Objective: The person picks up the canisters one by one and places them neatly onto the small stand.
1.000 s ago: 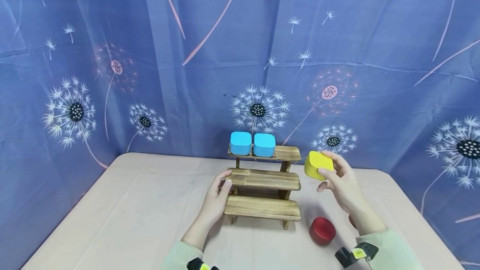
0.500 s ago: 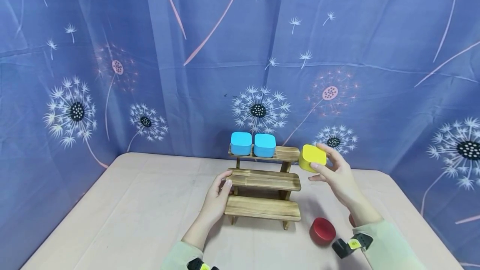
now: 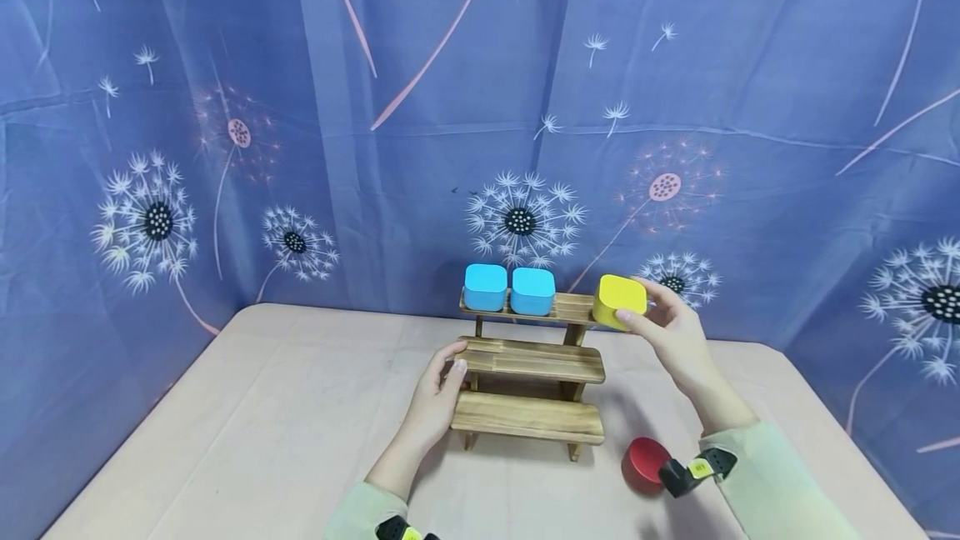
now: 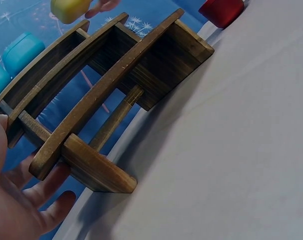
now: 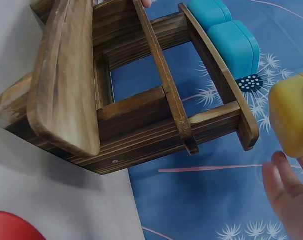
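Note:
A three-step wooden stand [image 3: 527, 417] stands on the table. On its top step two light-blue rounded-square boxes [image 3: 486, 287] [image 3: 532, 291] sit side by side toward the left. My right hand [image 3: 671, 332] pinches a yellow rounded-square box [image 3: 619, 300] at the right end of that step; the right wrist view shows this box [image 5: 293, 115] a little beyond the step's end. My left hand [image 3: 435, 394] grips the left end of the middle step, thumb in front; in the left wrist view its fingers [image 4: 51, 185] reach along the stand's side.
A red round box [image 3: 643, 465] lies on the table right of the stand, partly behind the right wrist's camera. The pale cloth-covered table [image 3: 300, 423] ends at a blue dandelion-print curtain [image 3: 405, 215] behind the stand.
My right hand has carried the yellow box left and upward, from right of the stand to the end of the top step. The left hand has kept its hold on the stand.

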Motion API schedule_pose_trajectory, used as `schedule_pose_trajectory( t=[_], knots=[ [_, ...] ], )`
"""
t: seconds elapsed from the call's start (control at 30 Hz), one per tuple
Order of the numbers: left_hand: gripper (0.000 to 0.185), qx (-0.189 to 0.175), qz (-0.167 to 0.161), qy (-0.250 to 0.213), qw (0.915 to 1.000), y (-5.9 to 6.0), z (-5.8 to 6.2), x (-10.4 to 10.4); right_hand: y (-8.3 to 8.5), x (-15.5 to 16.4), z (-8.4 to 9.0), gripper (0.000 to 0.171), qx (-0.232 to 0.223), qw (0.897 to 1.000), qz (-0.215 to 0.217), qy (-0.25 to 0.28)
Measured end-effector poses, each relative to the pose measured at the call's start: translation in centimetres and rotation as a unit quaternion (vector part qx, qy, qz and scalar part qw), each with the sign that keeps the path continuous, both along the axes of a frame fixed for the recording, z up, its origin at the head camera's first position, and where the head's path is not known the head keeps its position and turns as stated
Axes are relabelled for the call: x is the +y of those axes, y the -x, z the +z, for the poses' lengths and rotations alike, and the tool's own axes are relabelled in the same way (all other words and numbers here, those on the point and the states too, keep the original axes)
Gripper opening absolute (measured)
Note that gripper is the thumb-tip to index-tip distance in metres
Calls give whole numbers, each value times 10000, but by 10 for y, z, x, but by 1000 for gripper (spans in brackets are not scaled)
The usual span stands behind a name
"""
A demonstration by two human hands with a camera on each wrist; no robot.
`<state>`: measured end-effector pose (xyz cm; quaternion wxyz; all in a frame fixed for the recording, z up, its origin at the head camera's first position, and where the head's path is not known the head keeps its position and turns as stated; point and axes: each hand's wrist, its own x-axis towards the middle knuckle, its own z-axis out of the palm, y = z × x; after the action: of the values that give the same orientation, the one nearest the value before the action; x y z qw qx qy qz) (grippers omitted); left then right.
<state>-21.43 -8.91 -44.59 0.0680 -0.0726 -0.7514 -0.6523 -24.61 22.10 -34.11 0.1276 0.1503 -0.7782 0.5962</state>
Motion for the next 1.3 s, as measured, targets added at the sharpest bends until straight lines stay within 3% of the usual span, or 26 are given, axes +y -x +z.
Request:
schedule_pose_trajectory(
  t=[0.2,0.47,0.93,1.3],
  knots=[
    [36,24,51,70,10000,0,0,0,6,-3,-2,54,114,9992,-24,-385],
    [36,9,50,90,9999,0,0,0,16,-11,-3,55,14,9989,201,-423],
    [37,-7,14,72,10000,1,-1,0,25,-18,-4,61,-455,9959,191,-758],
    [36,-22,113,110,9999,-1,0,1,31,-24,-7,60,-809,9956,328,-335]
  ],
)
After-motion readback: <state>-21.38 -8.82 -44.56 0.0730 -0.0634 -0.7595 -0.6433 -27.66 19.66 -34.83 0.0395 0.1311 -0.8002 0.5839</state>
